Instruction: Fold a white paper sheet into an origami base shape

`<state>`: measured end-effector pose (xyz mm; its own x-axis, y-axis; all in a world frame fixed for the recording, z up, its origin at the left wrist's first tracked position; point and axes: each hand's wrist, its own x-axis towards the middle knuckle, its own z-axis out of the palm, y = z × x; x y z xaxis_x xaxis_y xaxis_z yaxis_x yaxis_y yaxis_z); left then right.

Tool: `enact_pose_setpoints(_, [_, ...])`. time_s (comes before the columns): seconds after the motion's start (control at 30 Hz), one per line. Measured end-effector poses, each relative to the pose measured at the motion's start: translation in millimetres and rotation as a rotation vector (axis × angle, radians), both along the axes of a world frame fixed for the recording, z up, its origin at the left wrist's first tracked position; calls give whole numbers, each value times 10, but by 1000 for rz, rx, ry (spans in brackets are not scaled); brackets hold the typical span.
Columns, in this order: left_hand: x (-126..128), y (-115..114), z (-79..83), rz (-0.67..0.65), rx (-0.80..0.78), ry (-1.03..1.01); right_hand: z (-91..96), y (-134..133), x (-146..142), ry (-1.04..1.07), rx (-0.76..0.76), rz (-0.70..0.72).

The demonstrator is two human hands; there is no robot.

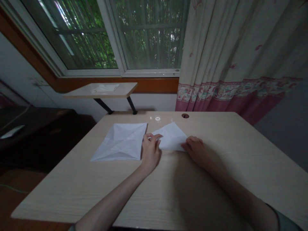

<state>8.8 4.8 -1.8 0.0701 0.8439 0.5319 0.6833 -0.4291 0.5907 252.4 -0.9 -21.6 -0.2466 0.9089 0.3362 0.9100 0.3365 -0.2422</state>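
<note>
The folded sheet (172, 138) of white paper lay on the worktop (72, 186), on its far half, with one corner pointing away toward the window (154, 41) and a straight edge running along its near side. The left hand (151, 149) had its thumb and forefinger bent close together at the paper's left end, seeming to pinch it, and hid that end from sight; the right hand (194, 148) had its fingers bunched nearly closed over the right-hand corner, apparently gripping it, though how firmly could not be told. The step in hand looked to be folding: two ends were held and the near edge lay straight, but whether the crease had been pressed flat was not clear. The next move seemed to call for keeping both ends lined up, so that the layers did not slip and skew the fold. Just left of the left hand lay a creased sheet (122, 141), spread open, its fold lines crossing near the middle. Farther out, a raised shelf (84, 91) on dark legs bore a crumpled white piece (106, 88), and a patterned curtain (223, 54) hung behind the worktop's far right side.
</note>
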Motion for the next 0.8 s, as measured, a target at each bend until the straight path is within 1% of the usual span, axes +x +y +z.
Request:
enact_pose_setpoints(0.1, [1,-7,-9,4,36,57,-13,8,0,11,-3,7])
enact_pose_setpoints(0.2, [0,-19,-19,5,80,156,-34,14,-6,50,1,9])
enact_pose_setpoints(0.3, [-5,-43,1,-26,132,242,-32,9,-21,98,-10,33])
enact_pose_setpoints(0.4, [7,-88,53,-105,209,302,-8,-9,-36,160,-17,74])
enact_pose_setpoints(0.5, [38,-132,92,-203,249,366,-3,-30,-37,208,6,106])
enact_pose_setpoints(0.63, [76,-158,92,-321,291,439,-67,-36,-6,215,48,150])
enact_pose_setpoints(0.7, [87,-166,91,-378,297,471,-114,-25,13,198,54,156])
enact_pose_setpoints(0.8, [97,-183,100,-427,263,516,-170,-6,28,159,42,145])
